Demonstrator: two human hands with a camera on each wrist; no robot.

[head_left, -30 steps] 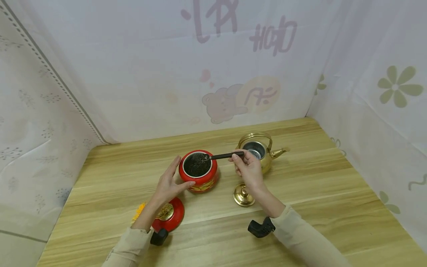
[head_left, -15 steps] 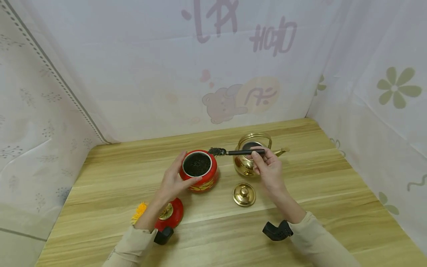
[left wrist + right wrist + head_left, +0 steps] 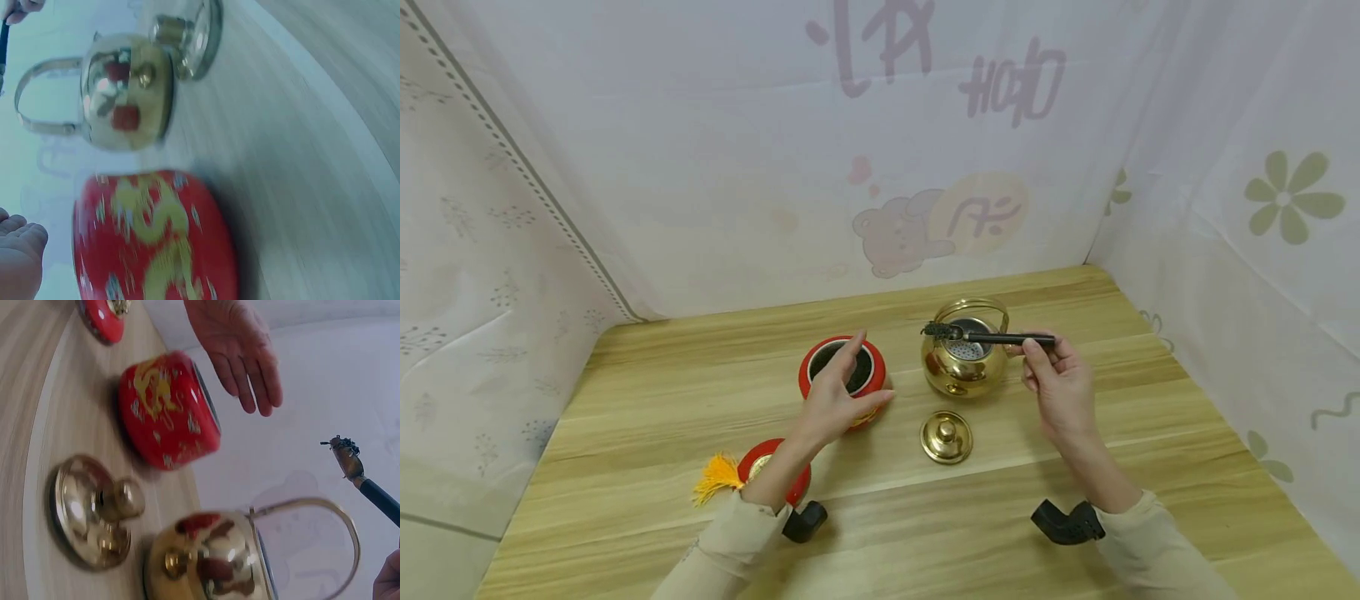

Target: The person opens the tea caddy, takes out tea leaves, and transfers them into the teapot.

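Black scoop (image 3: 996, 338), pinched by the right hand (image 3: 1062, 387), carries leaves (image 3: 940, 330) (left hand (image 3: 833, 404): fingers extended, released); transfer appears underway, next requiring tipping into the kettle (image 3: 964, 373).

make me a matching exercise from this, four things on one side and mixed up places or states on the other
1. jar
2. teapot
3. gold lid
4. scoop

a. lying flat on the table
b. pinched in the right hand
c. red outside, open at the top
d. gold, uncovered

Right pairs: 1-c, 2-d, 3-a, 4-b
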